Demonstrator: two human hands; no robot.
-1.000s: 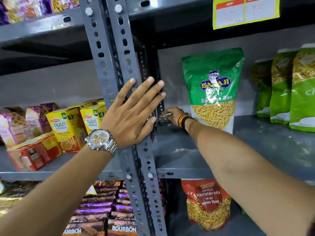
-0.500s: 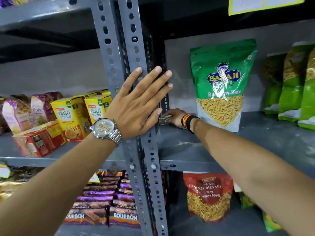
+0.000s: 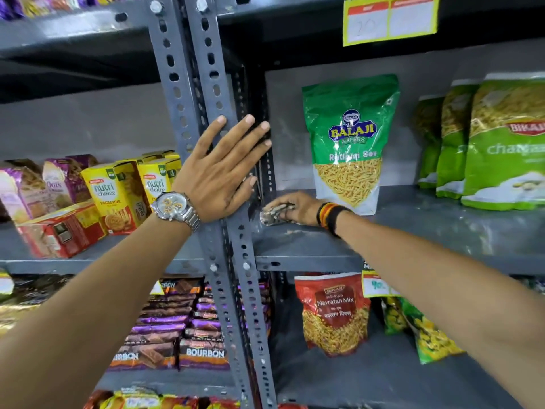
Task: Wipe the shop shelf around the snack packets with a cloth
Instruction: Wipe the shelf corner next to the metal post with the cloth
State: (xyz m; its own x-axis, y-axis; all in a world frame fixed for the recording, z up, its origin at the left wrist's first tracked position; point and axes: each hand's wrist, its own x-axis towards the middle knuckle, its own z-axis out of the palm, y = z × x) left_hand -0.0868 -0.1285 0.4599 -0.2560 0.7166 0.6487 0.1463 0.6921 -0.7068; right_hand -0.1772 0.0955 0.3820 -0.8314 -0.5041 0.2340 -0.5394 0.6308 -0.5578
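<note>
My right hand [image 3: 298, 206] presses a crumpled grey-white cloth [image 3: 272, 215] onto the grey metal shelf [image 3: 413, 231], in its back left corner beside the upright. A green Balaji sev packet [image 3: 348, 143] stands upright just right of that hand, against the back wall. More green snack packets [image 3: 501, 143] stand further right on the same shelf. My left hand [image 3: 224, 169], with a silver watch at the wrist, lies flat with fingers spread on the slotted grey upright [image 3: 188, 84].
Yellow Nutri Choice boxes [image 3: 118, 190] and a red carton [image 3: 62, 231] fill the left bay. Below are Bourbon biscuit packs [image 3: 203, 352] and a red Navratan Mix packet [image 3: 333, 314]. A yellow price tag [image 3: 389, 19] hangs from the shelf above.
My right hand with the cloth has slid slightly forward and right along the shelf corner. My left hand stays flat on the upright. The view has shifted a little.
</note>
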